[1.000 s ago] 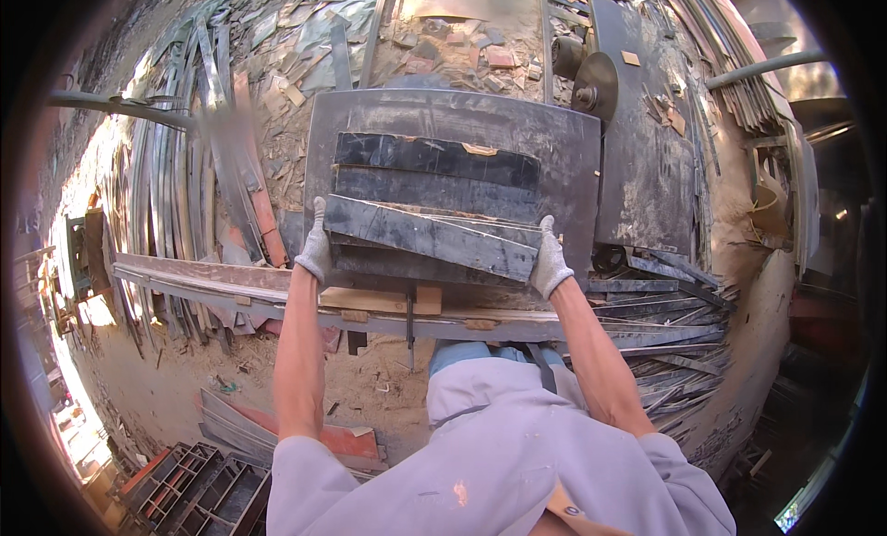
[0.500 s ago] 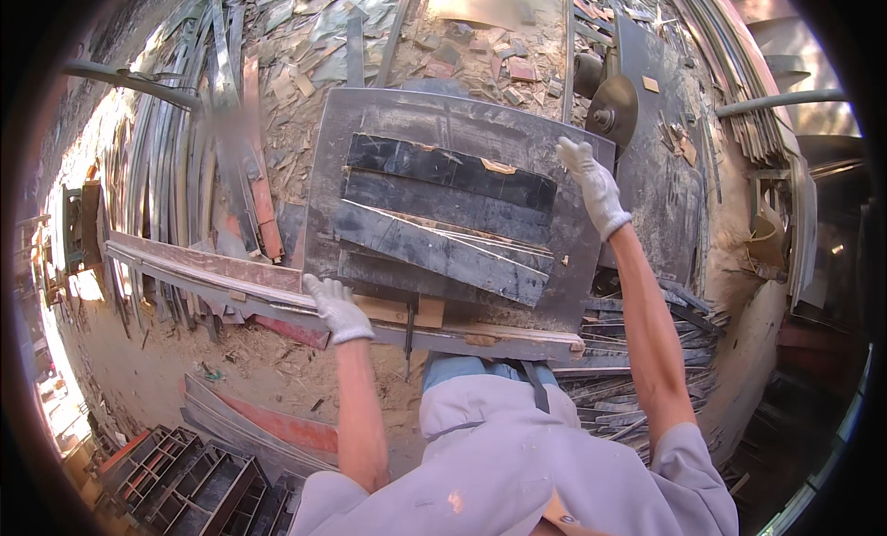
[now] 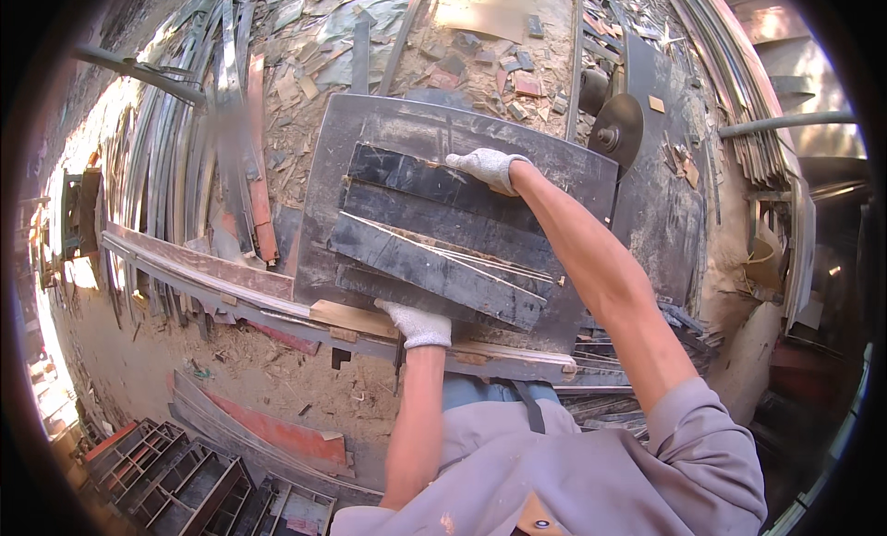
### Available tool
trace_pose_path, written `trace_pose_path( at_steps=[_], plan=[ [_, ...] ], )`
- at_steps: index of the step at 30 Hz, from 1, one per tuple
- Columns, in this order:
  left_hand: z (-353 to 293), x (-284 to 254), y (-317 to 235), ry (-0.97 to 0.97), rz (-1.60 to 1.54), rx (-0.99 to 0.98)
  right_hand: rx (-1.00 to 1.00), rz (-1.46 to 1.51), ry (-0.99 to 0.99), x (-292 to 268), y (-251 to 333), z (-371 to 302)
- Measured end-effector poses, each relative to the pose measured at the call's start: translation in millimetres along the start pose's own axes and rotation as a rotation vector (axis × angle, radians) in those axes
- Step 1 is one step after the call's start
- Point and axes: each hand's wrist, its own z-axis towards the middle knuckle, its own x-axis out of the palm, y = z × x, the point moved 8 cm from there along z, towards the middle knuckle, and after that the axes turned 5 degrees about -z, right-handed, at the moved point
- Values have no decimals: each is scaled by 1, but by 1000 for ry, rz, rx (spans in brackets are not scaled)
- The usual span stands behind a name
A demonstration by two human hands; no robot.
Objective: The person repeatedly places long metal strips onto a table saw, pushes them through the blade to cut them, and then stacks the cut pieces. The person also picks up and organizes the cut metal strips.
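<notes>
Several dark, narrow boards point(image 3: 443, 263) lie in a loose stack on a wide dark tabletop point(image 3: 319, 166), the upper ones askew. My right hand point(image 3: 485, 169), in a whitish glove, reaches across and closes on the edge of the farthest board point(image 3: 397, 171); some of its fingers are hidden. Gloved too, my left hand point(image 3: 420, 325) is at the stack's near side, just above a long wooden rail point(image 3: 517, 358). One digit stretches left, and the other fingers are partly hidden. A light wood strip point(image 3: 356, 317) lies along the rail beside it.
A round saw blade point(image 3: 616, 134) stands upright at the table's far right, by a motor point(image 3: 593, 91). Wood offcuts point(image 3: 527, 83) litter the ground beyond. Long strips point(image 3: 166, 166) are piled at left. Dark slatted frames point(image 3: 185, 481) lie at lower left.
My right hand has moved left from near the saw blade onto the far board's edge. My left hand has slid right along the rail to the stack's near side.
</notes>
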Motion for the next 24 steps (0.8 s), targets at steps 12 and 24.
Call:
trace_pose_path(
  at_steps=[12,24],
  plan=[
    [-36,-41,243,1,322,-194,199,643,-70,-55,-309,-159],
    [-83,-71,397,184,503,-257,160,479,-206,-98,-488,-194]
  ],
)
